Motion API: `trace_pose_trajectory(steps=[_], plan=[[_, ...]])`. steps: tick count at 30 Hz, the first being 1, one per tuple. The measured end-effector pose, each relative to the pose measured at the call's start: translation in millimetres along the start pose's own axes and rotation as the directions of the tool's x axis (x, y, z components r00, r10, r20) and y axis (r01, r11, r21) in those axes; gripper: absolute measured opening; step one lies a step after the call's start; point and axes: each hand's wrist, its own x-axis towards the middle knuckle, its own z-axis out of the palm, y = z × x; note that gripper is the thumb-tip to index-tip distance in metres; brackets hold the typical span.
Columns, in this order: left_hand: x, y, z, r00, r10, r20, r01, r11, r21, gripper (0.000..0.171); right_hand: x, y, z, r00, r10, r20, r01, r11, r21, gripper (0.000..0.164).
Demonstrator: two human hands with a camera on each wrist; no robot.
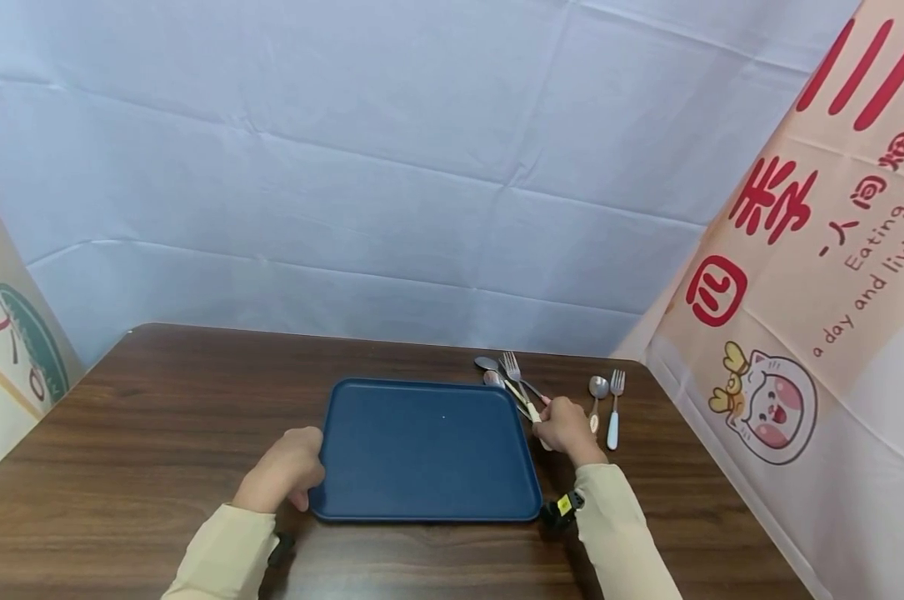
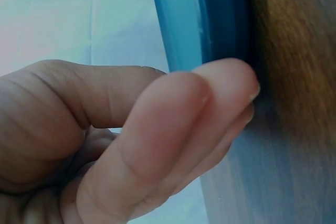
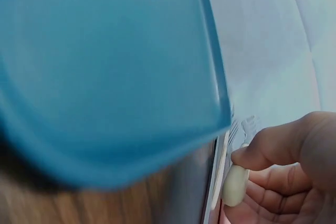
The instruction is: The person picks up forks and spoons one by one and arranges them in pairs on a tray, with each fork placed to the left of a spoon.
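Observation:
A dark blue tray point(image 1: 429, 450) lies on the brown table. My left hand point(image 1: 287, 468) holds its left edge; in the left wrist view the bent fingers point(image 2: 168, 124) meet the tray's rim point(image 2: 184, 19), and the thumb tip is hidden behind them. Beyond the tray's right side, my right hand point(image 1: 567, 427) pinches the cream handle point(image 3: 235, 186) of a fork point(image 1: 511, 364) between thumb and fingers. That fork lies among a loose pile of cutlery, including a dark spoon point(image 1: 486, 363) and a shinier spoon point(image 1: 494, 379). My right hand partly covers the pile's handles.
Right of my right hand lie another spoon point(image 1: 598, 387) and a fork with a light blue handle point(image 1: 614, 408). A pale cloth point(image 1: 309, 167) hangs behind the table point(image 1: 189, 400), and a printed banner point(image 1: 789, 275) hangs along the right side.

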Motion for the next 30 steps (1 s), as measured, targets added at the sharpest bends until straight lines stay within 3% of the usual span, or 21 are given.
trace_pose_trajectory(steps=[8, 16, 22, 30], plan=[[1.9, -1.0, 0.4, 1.000, -0.003, -0.011, 0.003, 0.999, 0.036, 0.037, -8, -19, 5, 0.999, 0.032, -0.001, -0.032, 0.998, 0.058, 0.035], [0.8, -1.3, -0.5, 1.000, 0.000, -0.005, 0.000, 0.999, 0.035, 0.035, -12, -29, 13, 0.998, -0.045, -0.043, 0.047, 0.998, 0.049, 0.040], [0.6, -0.2, -0.9, 1.000, -0.004, 0.007, 0.003, 1.000, 0.020, 0.028, -16, -40, 18, 0.998, -0.057, -0.029, 0.059, 0.995, 0.082, 0.036], [2.1, -0.2, -0.5, 1.000, -0.001, 0.017, 0.001, 1.000, 0.025, 0.031, -23, -60, 27, 0.996, -0.091, -0.009, 0.091, 0.993, 0.075, 0.033]])
